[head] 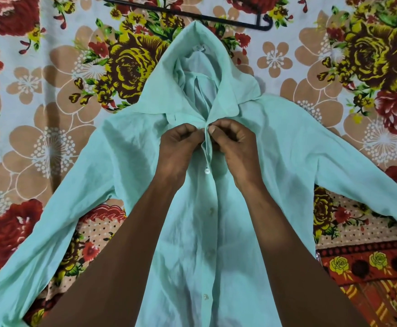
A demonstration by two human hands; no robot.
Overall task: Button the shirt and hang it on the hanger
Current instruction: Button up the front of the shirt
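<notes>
Mint shirt placket pinched by both hands' fingers, button hidden.

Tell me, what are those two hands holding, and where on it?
Both the left hand and right hand pinch the shirt at its front placket, just below the collar.

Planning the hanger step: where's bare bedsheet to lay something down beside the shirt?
Free: bedsheet between the hanger and the shirt's left sleeve, and the matching patch above the right sleeve. Small gaps under each armpit. Crowded: the placket, where left hand and right hand pinch a button.
</notes>
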